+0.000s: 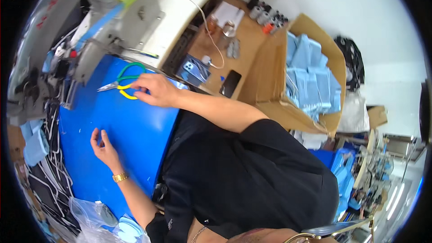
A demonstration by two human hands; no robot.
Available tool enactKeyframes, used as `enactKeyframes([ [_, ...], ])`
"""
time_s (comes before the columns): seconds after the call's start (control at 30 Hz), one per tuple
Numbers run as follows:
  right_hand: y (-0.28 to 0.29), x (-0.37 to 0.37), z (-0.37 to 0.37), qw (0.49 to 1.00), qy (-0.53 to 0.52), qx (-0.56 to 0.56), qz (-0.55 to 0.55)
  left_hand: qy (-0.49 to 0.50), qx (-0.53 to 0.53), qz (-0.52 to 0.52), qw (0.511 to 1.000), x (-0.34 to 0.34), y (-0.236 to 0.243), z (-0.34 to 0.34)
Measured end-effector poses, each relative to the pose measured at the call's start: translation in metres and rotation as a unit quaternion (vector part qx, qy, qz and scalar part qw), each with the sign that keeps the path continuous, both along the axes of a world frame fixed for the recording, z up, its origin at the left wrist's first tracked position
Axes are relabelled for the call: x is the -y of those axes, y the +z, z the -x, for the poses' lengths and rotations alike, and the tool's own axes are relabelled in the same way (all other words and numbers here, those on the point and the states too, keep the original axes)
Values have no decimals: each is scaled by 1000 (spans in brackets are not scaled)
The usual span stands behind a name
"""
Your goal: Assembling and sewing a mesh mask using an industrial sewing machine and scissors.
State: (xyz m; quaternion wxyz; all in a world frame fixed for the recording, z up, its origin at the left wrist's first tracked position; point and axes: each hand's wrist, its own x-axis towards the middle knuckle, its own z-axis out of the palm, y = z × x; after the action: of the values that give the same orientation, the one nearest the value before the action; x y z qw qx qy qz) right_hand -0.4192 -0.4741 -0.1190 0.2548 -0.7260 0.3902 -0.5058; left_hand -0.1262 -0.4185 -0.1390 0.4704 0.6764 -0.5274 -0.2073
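Note:
My right hand [155,91] is over the blue tabletop [139,130], its fingers closed at the yellow handle loop of a pair of scissors [124,86]. The other loop is green, and the metal blades point left, toward a sewing machine [130,22]. Lower in the picture, my left hand [105,150] hovers near the middle of the blue surface. Its fingers are slightly bent and apart, with nothing in them. A gold-coloured bracelet [120,177] circles that wrist.
Black fabric with white cords [49,171] lies along the left edge. A clear plastic bag [92,213] rests at the bottom. Toward the upper right, a wooden table [202,40] holds thread spools [265,15] and phones; beside it stands a carton [265,72] of light blue fabric pieces [310,72].

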Motion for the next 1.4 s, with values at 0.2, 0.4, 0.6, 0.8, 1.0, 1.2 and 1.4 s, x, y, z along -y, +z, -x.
enactKeyframes([
  [0.2,22,-65,56,994,-66,78,-26,11,2,27,1000,-4,-19,28],
  [0.4,76,-162,178,984,-165,-30,-63,-15,14,36,999,-6,-25,14],
  [0.6,51,-220,377,795,-512,-251,-205,4,64,54,996,-1,-12,3],
  [0.8,-67,-327,530,606,-489,-472,-413,63,123,49,989,-13,-16,29],
  [1.0,-27,-300,547,640,-510,-482,-314,48,134,143,979,-7,-13,51],
  [1.2,69,-210,566,736,-561,-380,-4,81,91,123,985,-13,-19,43],
  [1.4,215,-141,395,859,-461,-208,78,76,67,132,986,-12,-18,46],
])
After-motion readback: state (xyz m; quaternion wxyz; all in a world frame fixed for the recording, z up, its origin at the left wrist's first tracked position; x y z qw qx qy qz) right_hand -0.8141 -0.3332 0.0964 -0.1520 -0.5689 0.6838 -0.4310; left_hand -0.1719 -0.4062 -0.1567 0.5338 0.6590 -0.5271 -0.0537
